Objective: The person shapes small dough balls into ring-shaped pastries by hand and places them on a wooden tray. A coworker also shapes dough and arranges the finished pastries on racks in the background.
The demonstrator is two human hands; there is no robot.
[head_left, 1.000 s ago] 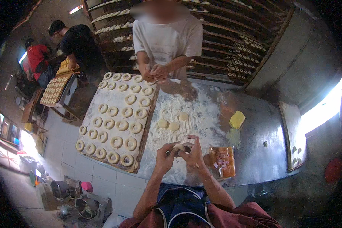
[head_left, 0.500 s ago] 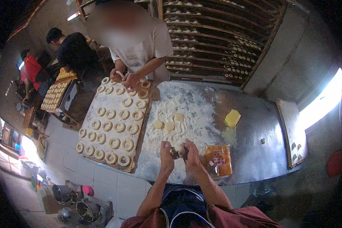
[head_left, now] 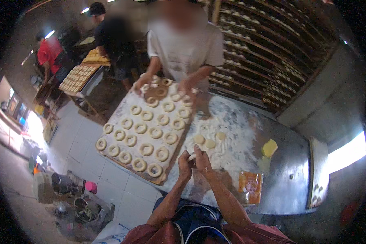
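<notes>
Above the floured near edge of the table, my left hand (head_left: 185,166) and my right hand (head_left: 202,161) meet, both closed on a small pale piece of dough (head_left: 192,157). Fingers cover most of it, so its full shape is hidden. Just beyond my hands, a few flat dough rounds, one of them a dough round (head_left: 220,136), lie in loose flour (head_left: 231,152). To the left is a floured wooden board (head_left: 109,156) bearing rows of dough rings (head_left: 146,149). Across from me, a co-worker's two hands (head_left: 185,87) are at the far end of that board.
An orange packet (head_left: 250,187) lies right of my forearm, with a yellow block of fat (head_left: 269,148) farther off. A narrow board (head_left: 319,175) stands at the table's right end. Racks (head_left: 272,61) of dough fill the back. Another tray (head_left: 79,77) and two people are at far left.
My view has swung left, and my hands have drawn closer together around the dough. The co-worker's hands, earlier together on a dough strip, are now apart at the board's far end.
</notes>
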